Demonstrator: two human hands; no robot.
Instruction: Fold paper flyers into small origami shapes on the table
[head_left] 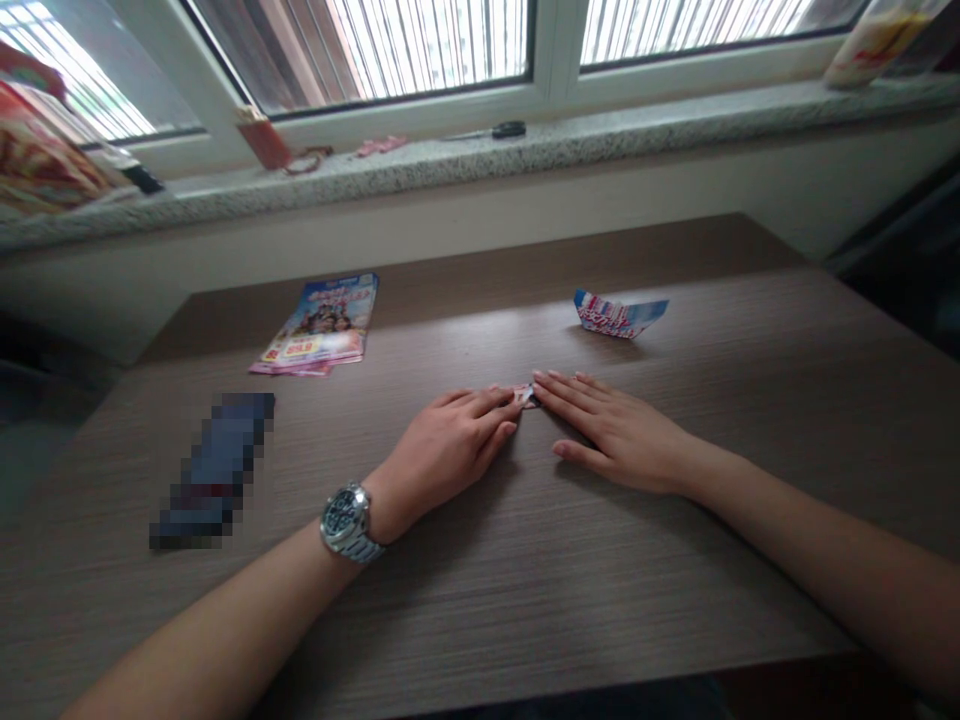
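Observation:
A small piece of printed paper (526,396) lies flat on the brown table (480,600), mostly covered by fingers. My left hand (455,440), with a metal watch on the wrist, presses on its left end, fingers stretched out. From the right, my right hand (619,430) lies flat with fingers extended, the fingertips on the paper's right end and the thumb apart. Beyond the right hand stands a folded paper boat (616,315) in blue, white and red.
Printed leaflets (324,325) are stacked at the back left. A dark pixelated object (217,470) lies at the left. Behind the table, the stone windowsill (420,172) bears a red item (264,142), scissors (508,130) and a bottle (874,45).

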